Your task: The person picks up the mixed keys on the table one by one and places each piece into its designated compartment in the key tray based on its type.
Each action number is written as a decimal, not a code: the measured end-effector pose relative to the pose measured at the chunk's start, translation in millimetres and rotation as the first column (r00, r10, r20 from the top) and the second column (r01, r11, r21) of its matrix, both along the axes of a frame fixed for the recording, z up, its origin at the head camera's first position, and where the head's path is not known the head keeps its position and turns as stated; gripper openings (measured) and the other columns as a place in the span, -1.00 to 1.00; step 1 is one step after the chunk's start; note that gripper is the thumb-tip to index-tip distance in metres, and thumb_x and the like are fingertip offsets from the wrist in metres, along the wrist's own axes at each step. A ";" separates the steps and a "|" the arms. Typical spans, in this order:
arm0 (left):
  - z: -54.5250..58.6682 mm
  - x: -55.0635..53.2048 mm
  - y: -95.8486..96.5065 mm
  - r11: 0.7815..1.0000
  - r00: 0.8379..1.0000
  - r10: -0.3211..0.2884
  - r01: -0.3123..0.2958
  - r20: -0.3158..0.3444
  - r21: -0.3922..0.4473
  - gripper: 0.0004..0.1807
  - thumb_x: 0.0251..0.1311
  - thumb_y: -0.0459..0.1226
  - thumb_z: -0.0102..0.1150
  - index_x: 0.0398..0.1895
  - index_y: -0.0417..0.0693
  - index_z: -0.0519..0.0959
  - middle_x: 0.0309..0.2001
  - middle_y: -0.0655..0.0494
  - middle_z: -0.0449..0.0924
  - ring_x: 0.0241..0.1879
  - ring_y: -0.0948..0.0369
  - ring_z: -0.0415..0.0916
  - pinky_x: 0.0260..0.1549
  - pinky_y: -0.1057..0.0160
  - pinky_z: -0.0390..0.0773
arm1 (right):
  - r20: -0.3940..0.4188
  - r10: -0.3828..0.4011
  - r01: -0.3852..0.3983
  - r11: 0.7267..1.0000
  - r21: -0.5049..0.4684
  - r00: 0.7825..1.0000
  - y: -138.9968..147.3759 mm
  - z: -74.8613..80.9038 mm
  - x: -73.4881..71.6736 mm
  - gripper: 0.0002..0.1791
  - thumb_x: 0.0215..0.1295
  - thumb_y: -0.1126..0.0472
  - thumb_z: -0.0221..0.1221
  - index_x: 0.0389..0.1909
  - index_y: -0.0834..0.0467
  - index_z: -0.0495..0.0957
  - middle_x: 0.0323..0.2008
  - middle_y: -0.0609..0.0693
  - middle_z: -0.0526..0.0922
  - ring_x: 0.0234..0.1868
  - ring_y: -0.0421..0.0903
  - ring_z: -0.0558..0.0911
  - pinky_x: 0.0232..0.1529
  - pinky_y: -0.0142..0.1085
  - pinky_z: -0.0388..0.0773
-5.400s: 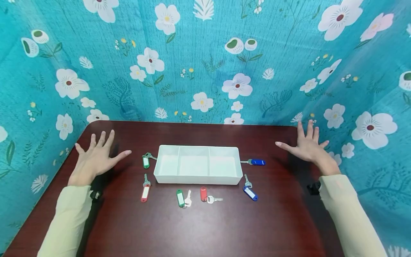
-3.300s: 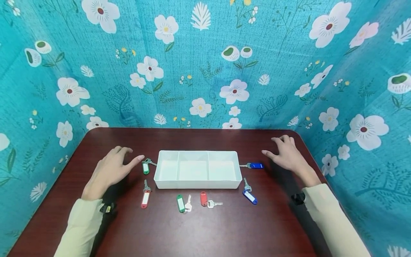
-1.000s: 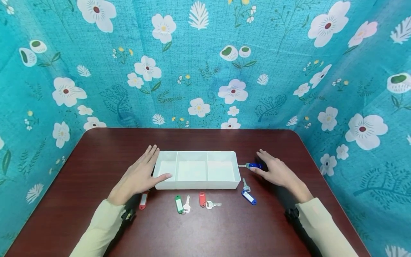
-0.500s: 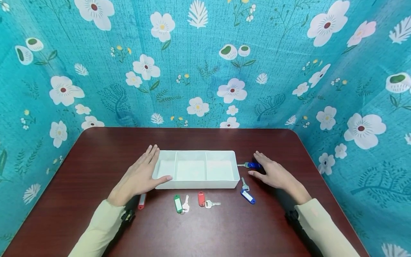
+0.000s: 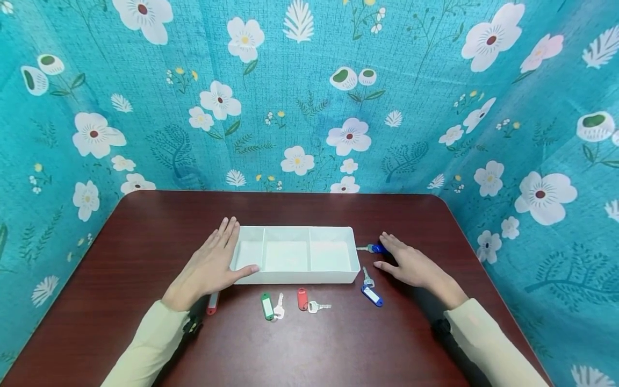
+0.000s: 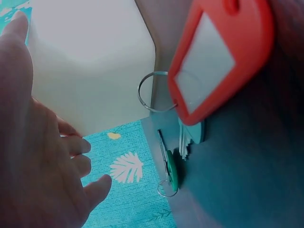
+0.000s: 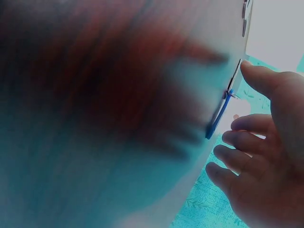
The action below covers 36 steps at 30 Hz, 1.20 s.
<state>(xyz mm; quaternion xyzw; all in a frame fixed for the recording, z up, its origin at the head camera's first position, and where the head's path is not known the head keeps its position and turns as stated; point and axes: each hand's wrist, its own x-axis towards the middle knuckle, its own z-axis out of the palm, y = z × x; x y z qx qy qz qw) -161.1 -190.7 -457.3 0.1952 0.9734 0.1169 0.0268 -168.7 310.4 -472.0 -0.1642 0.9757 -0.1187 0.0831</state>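
A white tray (image 5: 295,278) with three bare compartments sits mid-table. My left hand (image 5: 205,271) lies flat-fingered at its left end, thumb reaching over the front wall; whether it touches the tray I cannot tell. Beneath that wrist, a red-tagged key (image 5: 213,303) is mostly hidden in the head view. The left wrist view shows its red key tag (image 6: 251,52) close up, and a green-tagged key (image 6: 172,171) beyond. My right hand (image 5: 416,266) hovers, fingers extended and holding nothing, partly covering a blue-tagged key (image 5: 378,249) that points at the tray's right end.
In front of the tray lie a green-tagged key (image 5: 267,306) and a red-tagged key (image 5: 302,299). Another blue-tagged key (image 5: 372,296) is off the tray's right front corner. Flowered turquoise cloth (image 5: 271,123) hangs behind and beside the dark table (image 5: 309,349).
Both hands have come inward from the table's sides. The left one has reached the tray's end and stays there; the right one has edged slightly left, covering more of the blue tag.
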 end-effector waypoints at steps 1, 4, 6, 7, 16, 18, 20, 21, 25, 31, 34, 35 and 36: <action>0.1 -0.1 -0.1 1.000 1.000 0.001 -0.001 0.002 -0.002 0.35 0.24 0.57 -0.07 0.70 -0.27 -0.17 0.74 -0.16 -0.27 0.74 -0.13 -0.32 0.69 -0.16 -0.04 | 0.007 -0.002 0.002 1.000 0.004 1.000 -1.0 -0.1 0.0 -0.07 0.48 -0.14 0.23 0.62 0.31 0.14 0.62 0.35 0.18 0.62 0.36 0.22 0.48 0.28 0.36; 0.8 0.2 -0.2 1.000 1.000 0.003 -0.003 -0.008 -0.003 0.35 0.24 0.56 -0.06 0.70 -0.28 -0.16 0.74 -0.18 -0.26 0.74 -0.15 -0.31 0.69 -0.17 -0.03 | 0.015 -0.001 0.000 1.000 0.014 1.000 -3.7 -0.3 -0.2 -0.08 0.48 -0.14 0.23 0.62 0.30 0.15 0.62 0.35 0.19 0.62 0.36 0.23 0.48 0.28 0.36; 1.0 0.6 -0.5 1.000 1.000 0.007 -0.008 -0.018 -0.002 0.35 0.24 0.56 -0.06 0.70 -0.29 -0.13 0.74 -0.20 -0.22 0.74 -0.15 -0.28 0.68 -0.15 -0.01 | 0.013 0.000 0.000 1.000 0.019 1.000 -5.0 -0.3 -1.0 -0.09 0.49 -0.14 0.23 0.62 0.30 0.16 0.61 0.35 0.20 0.62 0.36 0.23 0.49 0.29 0.36; 1.0 0.7 -0.5 1.000 1.000 0.008 -0.008 -0.022 -0.003 0.34 0.24 0.56 -0.06 0.69 -0.30 -0.12 0.73 -0.21 -0.20 0.74 -0.15 -0.27 0.68 -0.15 0.01 | 0.012 0.000 0.000 1.000 0.020 1.000 -5.6 -0.3 -1.5 -0.09 0.49 -0.14 0.23 0.62 0.30 0.16 0.61 0.34 0.20 0.62 0.36 0.24 0.49 0.28 0.36; 0.2 1.2 1.8 1.000 0.999 0.008 -0.009 -0.044 -0.014 0.33 0.25 0.56 -0.06 0.69 -0.31 -0.07 0.72 -0.22 -0.11 0.73 -0.16 -0.19 0.67 -0.12 0.05 | 0.035 0.000 0.000 1.000 0.011 0.999 -10.9 2.1 -4.8 -0.07 0.49 -0.16 0.21 0.63 0.30 0.14 0.63 0.33 0.18 0.62 0.35 0.23 0.50 0.27 0.36; 0.6 1.8 2.3 1.000 0.999 0.009 -0.009 -0.042 -0.017 0.33 0.25 0.56 -0.07 0.69 -0.31 -0.08 0.72 -0.21 -0.12 0.73 -0.16 -0.18 0.67 -0.11 0.05 | 0.039 0.005 -0.005 1.000 0.006 0.999 -11.8 2.6 -4.9 -0.08 0.50 -0.15 0.21 0.62 0.31 0.14 0.63 0.34 0.18 0.62 0.36 0.23 0.50 0.27 0.35; 0.8 2.4 2.6 1.000 0.999 0.009 -0.010 -0.035 -0.018 0.33 0.24 0.57 -0.09 0.69 -0.30 -0.08 0.72 -0.21 -0.12 0.72 -0.16 -0.17 0.67 -0.11 0.05 | 0.044 0.002 -0.003 1.000 0.003 0.999 -12.0 2.0 -4.9 -0.09 0.50 -0.13 0.22 0.62 0.32 0.14 0.62 0.34 0.18 0.63 0.35 0.22 0.51 0.27 0.34; 0.9 2.9 2.7 1.000 0.999 0.010 -0.011 -0.036 -0.021 0.33 0.24 0.57 -0.09 0.69 -0.30 -0.08 0.72 -0.20 -0.12 0.72 -0.16 -0.16 0.67 -0.10 0.05 | 0.047 0.000 0.000 1.000 0.004 0.999 -11.8 1.3 -4.9 -0.09 0.50 -0.13 0.22 0.62 0.32 0.14 0.63 0.34 0.17 0.63 0.35 0.22 0.51 0.27 0.34; 1.1 4.4 3.0 1.000 0.999 0.010 -0.011 -0.043 -0.018 0.32 0.25 0.55 -0.06 0.68 -0.31 -0.06 0.72 -0.21 -0.10 0.72 -0.17 -0.13 0.67 -0.09 0.07 | 0.049 -0.004 0.003 1.000 0.008 0.999 -10.9 -1.2 -6.2 -0.08 0.50 -0.15 0.21 0.62 0.31 0.14 0.63 0.33 0.18 0.63 0.35 0.21 0.51 0.27 0.34; 1.1 4.7 2.8 1.000 0.999 0.016 -0.017 -0.047 -0.019 0.31 0.26 0.53 -0.05 0.69 -0.30 -0.07 0.72 -0.22 -0.10 0.71 -0.17 -0.12 0.67 -0.10 0.07 | 0.044 0.002 -0.002 1.000 0.011 0.999 -11.2 -1.6 -7.6 -0.10 0.50 -0.15 0.20 0.61 0.31 0.16 0.61 0.33 0.21 0.63 0.34 0.22 0.51 0.26 0.34; 0.8 4.7 2.8 1.000 0.999 0.017 -0.018 -0.044 -0.015 0.31 0.25 0.53 -0.04 0.69 -0.31 -0.07 0.72 -0.22 -0.10 0.72 -0.17 -0.12 0.67 -0.09 0.08 | 0.043 0.006 -0.007 1.000 0.008 0.999 -11.4 -0.9 -7.5 -0.12 0.50 -0.13 0.21 0.61 0.31 0.18 0.60 0.33 0.23 0.62 0.34 0.24 0.50 0.27 0.35; 0.7 4.6 2.7 1.000 0.999 0.018 -0.018 -0.043 -0.015 0.32 0.25 0.53 -0.03 0.69 -0.30 -0.08 0.72 -0.22 -0.11 0.72 -0.17 -0.13 0.67 -0.08 0.08 | 0.041 0.009 -0.010 1.000 0.007 0.999 -11.4 -0.6 -7.5 -0.13 0.50 -0.13 0.21 0.60 0.31 0.19 0.60 0.34 0.25 0.62 0.34 0.25 0.50 0.27 0.36; 0.6 4.6 2.7 1.000 0.999 0.018 -0.018 -0.043 -0.014 0.32 0.25 0.53 -0.03 0.68 -0.31 -0.07 0.72 -0.22 -0.11 0.72 -0.17 -0.13 0.67 -0.09 0.08 | 0.037 0.014 -0.015 1.000 0.009 0.999 -11.3 -0.4 -7.6 -0.14 0.50 -0.12 0.21 0.60 0.31 0.21 0.59 0.34 0.26 0.61 0.34 0.27 0.49 0.27 0.37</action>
